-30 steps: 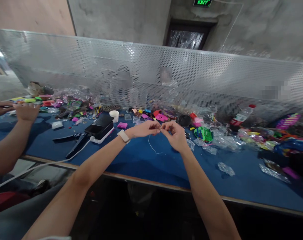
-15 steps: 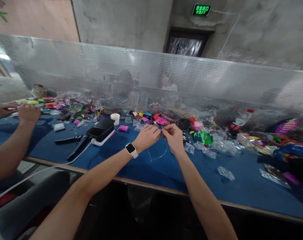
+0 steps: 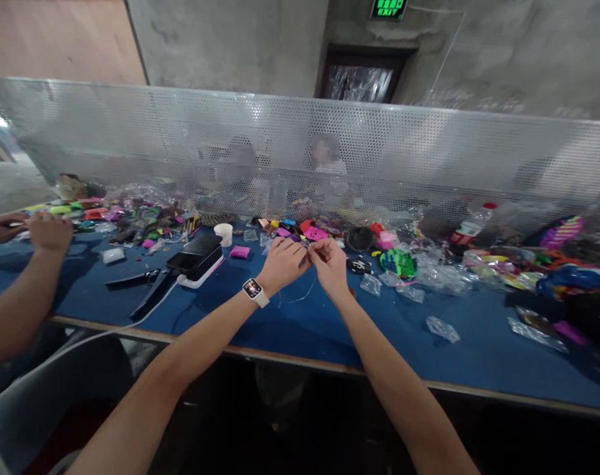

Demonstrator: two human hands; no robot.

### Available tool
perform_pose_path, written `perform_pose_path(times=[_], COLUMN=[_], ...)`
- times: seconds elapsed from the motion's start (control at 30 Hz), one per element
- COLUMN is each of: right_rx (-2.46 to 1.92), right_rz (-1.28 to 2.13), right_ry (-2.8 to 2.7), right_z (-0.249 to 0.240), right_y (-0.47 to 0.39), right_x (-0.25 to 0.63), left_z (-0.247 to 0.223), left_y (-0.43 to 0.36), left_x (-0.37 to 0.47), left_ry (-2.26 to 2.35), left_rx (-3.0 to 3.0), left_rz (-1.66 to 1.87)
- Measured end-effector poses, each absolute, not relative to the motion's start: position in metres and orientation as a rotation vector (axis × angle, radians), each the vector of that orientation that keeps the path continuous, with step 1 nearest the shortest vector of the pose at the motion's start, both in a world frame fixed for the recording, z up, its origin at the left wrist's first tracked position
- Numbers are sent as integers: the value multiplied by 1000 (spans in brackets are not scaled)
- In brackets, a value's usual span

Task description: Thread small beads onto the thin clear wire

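Note:
A thin, pale thread (image 3: 303, 298) hangs in a loose loop below my two hands, over the blue table. My left hand (image 3: 286, 264), with a white-banded watch (image 3: 253, 289) on its wrist, is closed in a pinch on the thread. Close against it, my right hand (image 3: 331, 265) pinches the thread too, thumb and forefinger together. Any small piece between the fingertips is hidden. Just behind the hands lie a bright pink soft piece (image 3: 315, 233) and a dark round dish (image 3: 359, 238). A black item with white marks (image 3: 359, 265) rests right of my right hand.
At left, a co-worker's hands (image 3: 51, 231) work over the table (image 3: 260, 336). A black device (image 3: 195, 254) on a white base, a cable and dark straps lie between us. Clutter and a bottle (image 3: 472, 224) line the perforated metal screen (image 3: 403, 152). Plastic wrappers (image 3: 442, 328) lie at right.
The view has tilted and shifted slightly. My hands stay together in a pinch, while the hanging thread loop has changed shape. The watch face has lit up.

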State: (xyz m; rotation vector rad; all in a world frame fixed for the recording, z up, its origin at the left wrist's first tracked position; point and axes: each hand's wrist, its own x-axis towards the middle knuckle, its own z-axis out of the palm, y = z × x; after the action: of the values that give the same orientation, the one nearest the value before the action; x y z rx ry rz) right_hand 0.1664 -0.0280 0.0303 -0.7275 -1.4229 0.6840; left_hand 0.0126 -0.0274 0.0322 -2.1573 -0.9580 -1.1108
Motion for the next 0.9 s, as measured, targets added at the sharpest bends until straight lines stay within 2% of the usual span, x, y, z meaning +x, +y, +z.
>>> perform_pose_path(times=[0.23,0.47,0.67,0.8,0.9], right_rx=[-703,-735,-892,-885,-862], right_rz=[648,722,862,949,1041], right_ry=[-1432,-1539,-1568,-1478,-1462], right_z=[34,34,32,33,35], right_y=[-30,-23,-27,-30,-31], right_x=[168,184,182,178,177], left_z=[36,30,18,14,14], left_y=[-27,-22,-21,-19,-19], left_x=[6,3,10,13,13], left_ry=[-977,-1202,-1331,-1332,-1347], left_rx=[-2345,-2826,-2894,-2931,-2923], left_rz=[-1201,-1753,-2192,-2331,-2302])
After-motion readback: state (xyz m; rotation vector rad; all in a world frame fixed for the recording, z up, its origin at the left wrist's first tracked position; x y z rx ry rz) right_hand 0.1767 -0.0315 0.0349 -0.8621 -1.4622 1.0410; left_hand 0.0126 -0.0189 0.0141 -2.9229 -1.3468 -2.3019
